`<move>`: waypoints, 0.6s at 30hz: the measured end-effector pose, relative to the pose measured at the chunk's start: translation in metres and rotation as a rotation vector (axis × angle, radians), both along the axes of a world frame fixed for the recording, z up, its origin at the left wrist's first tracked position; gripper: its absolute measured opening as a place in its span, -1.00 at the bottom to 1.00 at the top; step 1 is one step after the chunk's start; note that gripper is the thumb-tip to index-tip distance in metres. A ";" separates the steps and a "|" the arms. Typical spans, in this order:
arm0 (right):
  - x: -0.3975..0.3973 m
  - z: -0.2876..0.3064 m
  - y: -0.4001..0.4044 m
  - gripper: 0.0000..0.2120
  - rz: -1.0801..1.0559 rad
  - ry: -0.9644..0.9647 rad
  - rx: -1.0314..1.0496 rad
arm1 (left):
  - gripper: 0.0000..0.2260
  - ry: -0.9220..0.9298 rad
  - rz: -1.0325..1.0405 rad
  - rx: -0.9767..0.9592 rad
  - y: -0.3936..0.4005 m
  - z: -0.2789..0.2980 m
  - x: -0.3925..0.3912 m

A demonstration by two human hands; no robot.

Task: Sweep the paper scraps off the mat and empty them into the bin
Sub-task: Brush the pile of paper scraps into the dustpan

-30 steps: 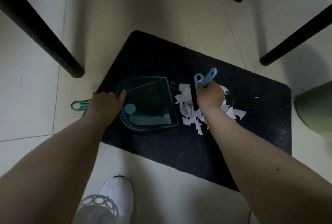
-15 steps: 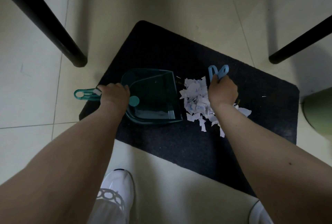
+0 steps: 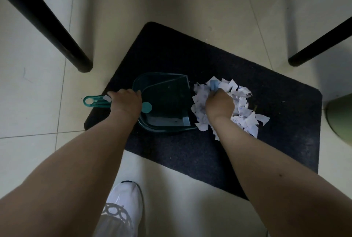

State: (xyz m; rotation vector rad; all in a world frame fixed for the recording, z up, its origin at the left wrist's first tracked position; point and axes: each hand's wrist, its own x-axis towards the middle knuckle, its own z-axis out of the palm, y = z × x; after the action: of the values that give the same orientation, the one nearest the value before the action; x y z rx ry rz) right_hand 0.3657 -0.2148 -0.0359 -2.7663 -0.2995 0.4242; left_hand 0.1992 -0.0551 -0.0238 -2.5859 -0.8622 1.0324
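Observation:
A dark mat (image 3: 219,156) lies on the tiled floor. On it rests a teal dustpan (image 3: 167,101), its open edge facing right. My left hand (image 3: 126,102) grips the dustpan's handle at the mat's left edge. A pile of white paper scraps (image 3: 242,107) lies just right of the dustpan's open edge. My right hand (image 3: 219,103) grips a light blue hand brush (image 3: 214,84) over the pile; only the handle's tip shows above my fingers, and the bristles are hidden.
Black furniture legs (image 3: 57,33) stand at the left, top and right (image 3: 320,44) of the mat. A green bin's edge (image 3: 341,116) shows at the far right. My white shoe (image 3: 125,202) stands on the tiles below the mat.
My right hand has tipped the brush handle down towards the pile, so less of it shows. The scraps are bunched closer to the dustpan. The view has shifted slightly.

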 end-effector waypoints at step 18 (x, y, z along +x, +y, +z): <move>-0.006 0.032 0.003 -0.62 -0.010 0.110 0.436 | -0.39 0.020 0.005 -0.057 -0.005 0.003 0.009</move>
State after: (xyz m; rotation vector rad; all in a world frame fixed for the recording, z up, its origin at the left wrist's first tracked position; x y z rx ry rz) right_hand 0.3592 -0.2117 -0.0035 -2.3109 -0.3096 0.4459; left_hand 0.2081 -0.0601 -0.0207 -2.6166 -0.8473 1.0971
